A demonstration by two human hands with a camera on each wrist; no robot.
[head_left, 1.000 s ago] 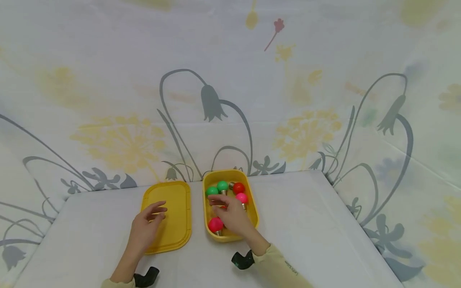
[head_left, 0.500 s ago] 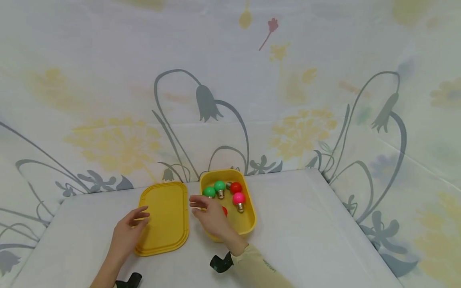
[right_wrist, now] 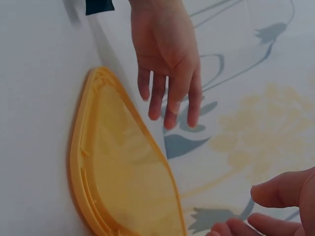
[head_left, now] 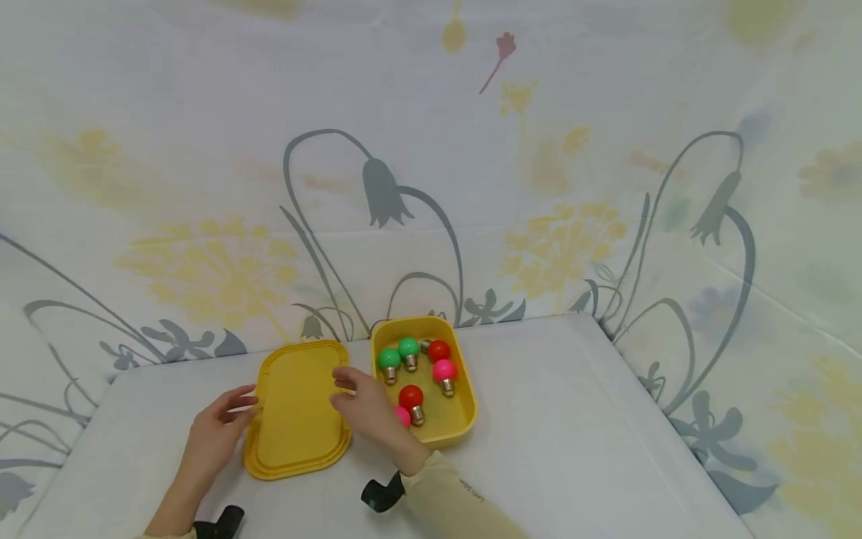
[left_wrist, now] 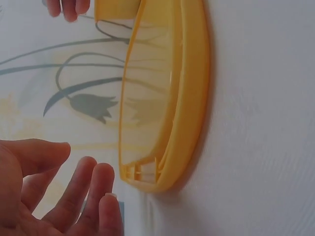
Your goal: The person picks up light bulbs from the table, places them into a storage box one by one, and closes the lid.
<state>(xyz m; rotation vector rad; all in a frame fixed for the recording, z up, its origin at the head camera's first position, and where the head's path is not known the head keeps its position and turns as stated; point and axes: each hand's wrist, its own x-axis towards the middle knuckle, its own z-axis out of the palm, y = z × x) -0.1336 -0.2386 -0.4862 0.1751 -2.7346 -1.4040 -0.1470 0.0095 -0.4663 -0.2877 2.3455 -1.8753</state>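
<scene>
A flat yellow lid (head_left: 299, 415) with a raised rim lies on the white table. My left hand (head_left: 217, 433) hovers at its left edge, fingers loosely bent and holding nothing. Over the lid's right edge is my right hand (head_left: 369, 410), its fingers relaxed and nothing in them. In the right wrist view the left hand (right_wrist: 167, 59) hangs beyond the lid (right_wrist: 133, 167), palm side showing. To the right stands an open yellow box (head_left: 453, 423) with small bulbs in it: two green bulbs (head_left: 408, 349), two red bulbs (head_left: 411, 397) and two pink bulbs (head_left: 444, 370), one pink partly hidden by the right hand.
Behind the table (head_left: 552, 419) rises a white cloth backdrop (head_left: 431, 150) printed with flowers. A black wrist piece (head_left: 382, 494) sits by the right sleeve (head_left: 458, 498), and another black wrist piece (head_left: 222, 522) by the left.
My right hand has moved left, from over the bulbs in the box to the lid's right edge. My left hand has shifted left, from over the lid to its left edge.
</scene>
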